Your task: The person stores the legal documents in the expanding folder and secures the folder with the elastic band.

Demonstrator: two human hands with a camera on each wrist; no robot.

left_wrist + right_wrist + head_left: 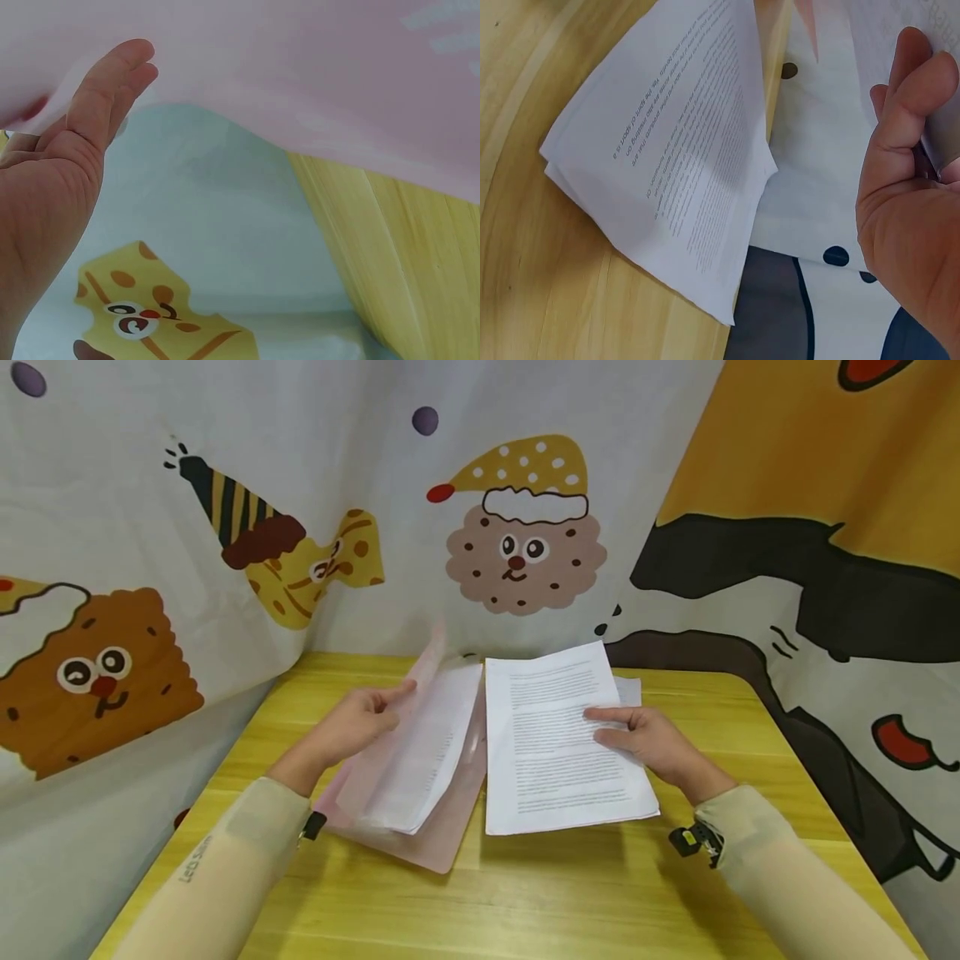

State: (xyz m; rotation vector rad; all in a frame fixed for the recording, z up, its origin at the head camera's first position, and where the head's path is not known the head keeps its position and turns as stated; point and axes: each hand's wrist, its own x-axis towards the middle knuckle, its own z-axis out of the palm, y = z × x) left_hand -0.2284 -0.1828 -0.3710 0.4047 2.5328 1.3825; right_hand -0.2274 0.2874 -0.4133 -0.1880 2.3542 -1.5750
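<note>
A pink folder (442,847) lies opened on the left of the wooden table, with white sheets (423,781) inside it. My left hand (356,718) pinches its raised translucent pink cover (416,710), which fills the top of the left wrist view. To the right, my right hand (660,745) holds the right side of a printed paper (558,768), thumb and index finger over the text. Another sheet (630,691) peeks out behind it. In the right wrist view, printed pages (667,150) spread over the table beside the hand (907,157), whose fingers curl at a sheet's edge.
The yellow wood-grain table (540,902) runs under both arms. Behind it and at its sides hangs a white curtain (360,435) with cartoon biscuit prints. A small black device (693,842) sits at the right wrist.
</note>
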